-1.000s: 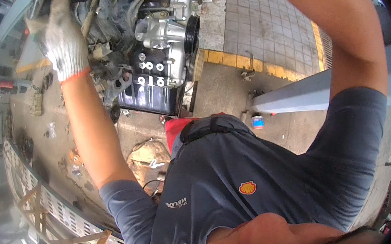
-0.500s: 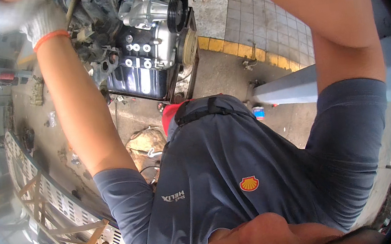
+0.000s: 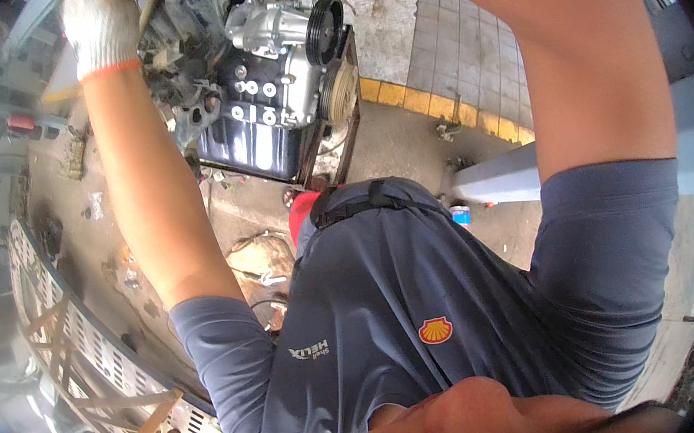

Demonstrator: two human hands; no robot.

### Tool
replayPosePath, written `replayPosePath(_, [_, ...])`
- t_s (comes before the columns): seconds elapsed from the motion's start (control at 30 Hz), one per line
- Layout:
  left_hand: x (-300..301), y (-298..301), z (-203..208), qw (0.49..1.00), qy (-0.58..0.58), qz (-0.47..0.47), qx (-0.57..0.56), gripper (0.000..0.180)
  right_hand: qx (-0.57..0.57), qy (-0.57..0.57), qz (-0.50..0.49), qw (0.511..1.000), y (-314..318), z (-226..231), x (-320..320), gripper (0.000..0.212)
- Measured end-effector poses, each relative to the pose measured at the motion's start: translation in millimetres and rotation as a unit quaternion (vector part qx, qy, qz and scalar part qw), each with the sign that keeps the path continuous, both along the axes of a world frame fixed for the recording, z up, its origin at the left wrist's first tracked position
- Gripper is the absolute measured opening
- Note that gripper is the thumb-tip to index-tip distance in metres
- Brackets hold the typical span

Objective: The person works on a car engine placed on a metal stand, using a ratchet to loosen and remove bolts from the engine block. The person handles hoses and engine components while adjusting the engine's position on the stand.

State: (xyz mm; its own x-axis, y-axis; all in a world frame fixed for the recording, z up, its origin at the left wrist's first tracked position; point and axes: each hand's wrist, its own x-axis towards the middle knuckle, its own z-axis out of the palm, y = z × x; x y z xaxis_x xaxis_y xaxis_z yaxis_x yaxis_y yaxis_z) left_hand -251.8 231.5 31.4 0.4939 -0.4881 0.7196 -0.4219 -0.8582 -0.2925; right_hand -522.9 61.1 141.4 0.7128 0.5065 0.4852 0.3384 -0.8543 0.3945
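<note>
My left hand (image 3: 103,25), in a white knitted glove with an orange cuff, is at the upper left beside a car engine (image 3: 273,90). The top edge cuts off its fingers, so their grip does not show. Only my bare right arm (image 3: 584,54) appears, bent and running out past the top; the hand is beyond the picture. Silver castings, a black ribbed pulley (image 3: 325,32) and a tan-faced lower pulley (image 3: 338,93) make up the engine's right side. Below sits a glossy black oil pan (image 3: 249,149). Dark hoses and parts (image 3: 178,63) lie nearest my glove.
A metal stand (image 3: 337,152) carries the engine. Behind it runs a yellow-painted kerb (image 3: 424,101) edging grey tiles (image 3: 463,35). A grey beam (image 3: 499,175) and a small blue can (image 3: 461,215) lie at right. Left is a long slotted metal panel (image 3: 100,337).
My gloved left hand has shifted right and slightly down, and its blur is gone. My right arm has moved a little left. The engine appears slightly farther right and lower.
</note>
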Motion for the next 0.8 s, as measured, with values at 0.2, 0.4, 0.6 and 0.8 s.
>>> replayPosePath(0.2, [-27.9,-45.7,2.9,0.965,0.078,-0.169,-0.182,0.036,0.003,-0.02,-0.084,0.996,37.6,-20.9,-27.1,0.028])
replayPosePath(0.4, [-70.5,-41.2,-5.4,0.77,0.28,-0.39,-0.42,0.035,-0.053,0.008,-0.149,0.987,39.5,19.5,27.2,0.029])
replayPosePath(0.6, [-66.0,-37.8,-11.5,0.72,0.29,-0.401,-0.486,0.034,-0.066,0.016,-0.172,0.983,58.7,26.0,68.6,0.029])
replayPosePath(0.8, [-64.0,-49.1,-5.2,0.667,0.341,-0.423,-0.51,0.034,-0.144,-0.058,-0.203,0.967,39.1,30.2,54.5,0.031])
